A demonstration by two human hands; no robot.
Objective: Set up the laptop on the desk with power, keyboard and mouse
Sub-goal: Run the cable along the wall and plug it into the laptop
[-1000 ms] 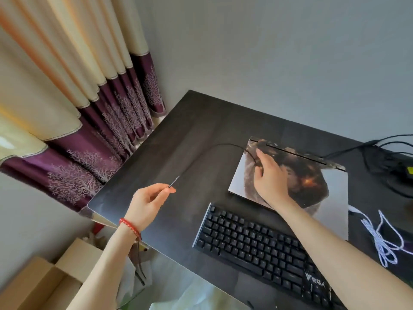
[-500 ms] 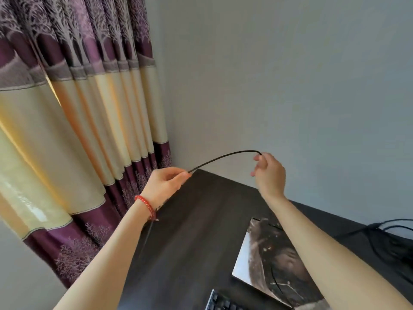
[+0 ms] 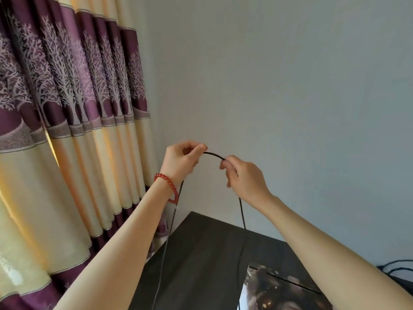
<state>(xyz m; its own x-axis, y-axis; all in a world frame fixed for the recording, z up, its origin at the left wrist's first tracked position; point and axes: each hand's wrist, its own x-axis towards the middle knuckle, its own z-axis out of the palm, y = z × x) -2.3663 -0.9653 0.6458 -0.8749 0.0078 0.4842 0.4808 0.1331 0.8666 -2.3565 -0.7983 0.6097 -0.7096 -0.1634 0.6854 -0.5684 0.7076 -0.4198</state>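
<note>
Cable (image 3: 214,155): thin and black, held up in the air in front of the wall (image 3: 279,86), arched between the two hands; one strand hangs down from each hand toward the desk.
Left hand (image 3: 182,161): raised, thumb and forefinger pinched on the cable at the left end of the arch; the other fingers are curled in. A red bead bracelet (image 3: 169,186) sits on the wrist.
Right hand (image 3: 244,177): raised just beside the left, fingers curled round the cable at the right end of the arch; the strand drops out below the palm.
Left strand (image 3: 166,242): runs down past the left forearm and leaves the view at the bottom edge.
Right strand (image 3: 242,218): falls straight down to the desk near the laptop's corner.
Desk (image 3: 201,265): dark wood grain, low in the view, its far corner against the wall.
Laptop (image 3: 279,291): closed, lying flat on the desk at the bottom right, lid printed with a dark picture; partly cut off by the right forearm.
Other cables (image 3: 397,268): black, at the far right edge on the desk.
Curtain (image 3: 67,130): cream and purple with a tree pattern, filling the left side.
</note>
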